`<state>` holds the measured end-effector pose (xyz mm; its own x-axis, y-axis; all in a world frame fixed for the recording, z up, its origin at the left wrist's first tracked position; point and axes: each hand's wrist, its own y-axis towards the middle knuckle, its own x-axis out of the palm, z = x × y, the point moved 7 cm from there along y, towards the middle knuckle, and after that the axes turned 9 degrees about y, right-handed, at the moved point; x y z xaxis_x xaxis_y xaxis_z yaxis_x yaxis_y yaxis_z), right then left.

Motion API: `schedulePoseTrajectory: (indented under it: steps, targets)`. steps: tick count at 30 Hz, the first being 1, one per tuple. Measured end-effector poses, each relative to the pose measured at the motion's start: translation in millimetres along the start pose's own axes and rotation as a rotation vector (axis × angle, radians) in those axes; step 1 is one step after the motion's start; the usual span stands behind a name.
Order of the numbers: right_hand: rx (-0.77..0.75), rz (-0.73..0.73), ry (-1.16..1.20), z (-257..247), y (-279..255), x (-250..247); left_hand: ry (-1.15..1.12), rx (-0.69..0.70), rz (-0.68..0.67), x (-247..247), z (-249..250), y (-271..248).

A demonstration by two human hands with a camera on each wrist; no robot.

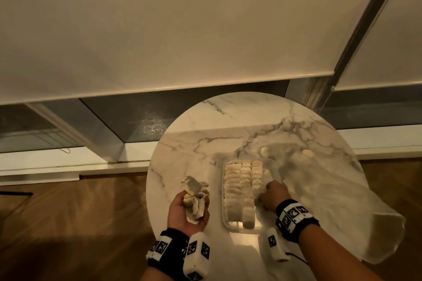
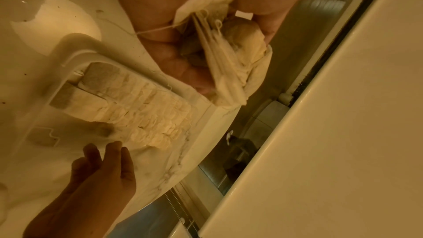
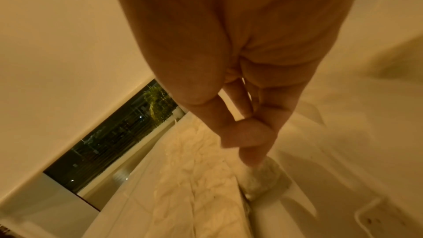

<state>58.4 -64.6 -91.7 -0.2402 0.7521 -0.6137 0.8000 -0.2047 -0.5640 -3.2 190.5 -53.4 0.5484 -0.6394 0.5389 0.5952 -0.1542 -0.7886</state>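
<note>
A clear plastic container (image 1: 223, 189) (image 2: 75, 46) stands on the round marble table (image 1: 205, 132), packed with three rows of tea bags (image 1: 239, 187) (image 2: 142, 108) (image 3: 194, 178). My left hand (image 1: 189, 210) (image 2: 174, 55) hovers left of the container, palm up, gripping a crumpled bundle of tea bags (image 1: 194, 198) (image 2: 228, 64) with strings. My right hand (image 1: 272, 196) (image 2: 103, 169) (image 3: 247, 133) reaches down into the container's right side. Its fingers are nearly straight, and one fingertip touches a lone tea bag (image 3: 265, 175) beside the rows.
A translucent plastic sheet or lid (image 1: 342, 212) lies on the table's right part and overhangs its edge. Two small pale items (image 1: 265, 150) (image 1: 307, 153) lie behind the container. Beyond the table are a low window sill, roller blinds and wooden floor (image 1: 68, 212).
</note>
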Motion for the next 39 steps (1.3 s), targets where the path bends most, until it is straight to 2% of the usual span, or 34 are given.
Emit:
schedulePoseTrajectory:
  steps: [2, 5, 9, 12, 15, 19, 23, 26, 31, 36, 39]
  targets:
    - [-0.014, 0.047, 0.019, -5, -6, -9, 0.038, -0.002, -0.012, 4, -1, -2]
    - [-0.155, 0.113, 0.142, -30, -22, -24, 0.085, -0.011, -0.034, 11, -2, -5]
    - [-0.439, -0.004, 0.427, -90, -60, -30, 0.104, 0.022, -0.069, 29, -9, -15]
    - [-0.59, -0.09, 0.415, -130, -90, -28, 0.153, 0.061, -0.109, 42, -13, -22]
    - [-0.563, -0.091, 0.357, -145, -98, -25, 0.203, 0.073, -0.131, 48, -17, -24]
    - [-0.478, -0.185, 0.294, -149, -90, -15, 0.195, 0.038, -0.17, 54, -22, -29]
    - [-0.485, -0.158, 0.386, -156, -93, -13, 0.188, 0.028, -0.164, 57, -18, -37]
    - [-0.511, -0.15, 0.435, -162, -98, -12, 0.163, 0.06, -0.208, 62, -11, -44]
    - [-0.537, -0.182, 0.527, -176, -104, -14, 0.179, 0.11, -0.214, 49, -5, -29]
    - [-0.537, -0.221, 0.689, -184, -112, -23, 0.119, 0.045, -0.298, 52, 0, -29]
    - [-0.536, -0.234, 0.797, -184, -113, -30, 0.168, 0.007, -0.278, 48, 0, -28]
